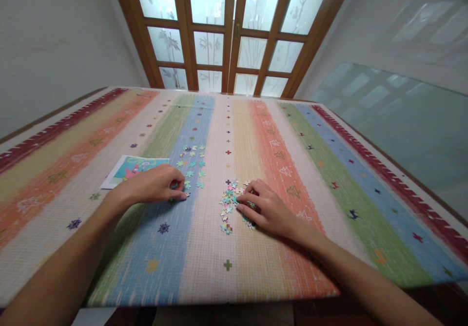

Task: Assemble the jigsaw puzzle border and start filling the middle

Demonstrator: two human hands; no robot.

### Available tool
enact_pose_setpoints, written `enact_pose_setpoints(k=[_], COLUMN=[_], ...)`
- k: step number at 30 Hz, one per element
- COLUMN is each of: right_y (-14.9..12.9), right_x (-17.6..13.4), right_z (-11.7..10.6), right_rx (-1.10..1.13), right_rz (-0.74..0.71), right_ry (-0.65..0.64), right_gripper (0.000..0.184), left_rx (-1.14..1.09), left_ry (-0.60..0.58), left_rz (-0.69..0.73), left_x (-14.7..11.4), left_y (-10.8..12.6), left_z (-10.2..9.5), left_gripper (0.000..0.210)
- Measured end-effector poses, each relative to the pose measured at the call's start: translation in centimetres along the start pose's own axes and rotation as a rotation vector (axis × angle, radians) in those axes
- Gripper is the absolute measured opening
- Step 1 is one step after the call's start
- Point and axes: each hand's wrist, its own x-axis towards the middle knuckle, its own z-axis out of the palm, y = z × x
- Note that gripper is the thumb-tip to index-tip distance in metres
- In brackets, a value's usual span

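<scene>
Both of my grips are low over the bench (208, 255), whose cover runs in coloured stripes away from me. My left grip (161, 182) is curled, thumb and forefinger bent toward one another, its thumb tip right beside a small jigsaw piece at the near end of the laid-out pieces (192, 163); I cannot tell whether it pinches one or only hangs close over it. Those laid-out pieces stretch from my left fingertips away from me and a little to the right, set apart in loose rows on the blue stripe, mostly pale green and teal. To the left of this grip, and partly hidden behind it and my wrist, lies a picture card (124, 166) with a pink figure on a blue-green ground. My right grip (268, 206) is bent down at the edge of the heap of pieces (228, 199), thumb and forefinger near each other with bits of colour showing between them; whether a piece is caught there I cannot tell. The heap, a jumble of teal, yellow, pink and white, sits mostly just left of my right fingertips and runs on partly beneath them. Well beyond both grips, past the far edge of the bench, stand wood-framed doors (227, 41) with frosted panes.
</scene>
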Motion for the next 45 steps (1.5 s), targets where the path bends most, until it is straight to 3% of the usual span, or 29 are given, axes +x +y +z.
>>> enact_pose_setpoints(k=[5,12,16,20,23,26,28,31,36,41,45], right_y=[-0.2,-0.1,-0.1,-0.1,-0.1,0.0,0.0,-0.1,-0.1,0.8,1.6], right_x=[0.2,0.2,0.3,0.4,0.4,0.4,0.4,0.4,0.5,0.4,0.3], right_z=[0.2,0.9,1.0,1.1,1.1,1.0,1.0,0.9,0.4,-0.9,-1.8], right_rx=[0.001,0.005,0.07,0.075,0.069,0.079,0.098,0.126,0.131,0.117,0.097], right_rz=[0.04,0.08,0.102,0.104,0.096,0.116,0.13,0.144,0.163,0.236,0.271], right_ry=[0.014,0.053,0.063,0.085,0.072,0.046,0.024,-0.001,0.05,0.197,0.236], right_gripper=[0.02,0.015,0.011,0.009,0.012,0.01,0.009,0.008,0.011,0.017,0.016], left_rx=[-0.063,0.061,0.159,0.167,0.128,0.061,0.012,-0.027,-0.048,-0.046,-0.141], left_ry=[0.005,0.147,0.303,0.425,0.517,0.7,0.691,0.587,0.521,0.514,0.52], left_rz=[0.064,-0.017,-0.103,-0.1,-0.05,0.054,0.191,0.346,0.353,0.329,0.301], left_x=[-0.2,-0.4,-0.3,0.0,0.5,1.5,2.3,3.1,3.7,4.1,4.2], left_y=[-1.0,-0.4,0.6,0.8,1.1,2.4,3.8,6.0,8.2,8.7,8.7], left_z=[0.2,-0.4,-0.9,-0.6,0.4,2.4,4.2,6.8,9.0,9.3,9.3], left_gripper=[0.023,0.029,0.032,0.03,0.028,0.028,0.028,0.027,0.024,0.02,0.011])
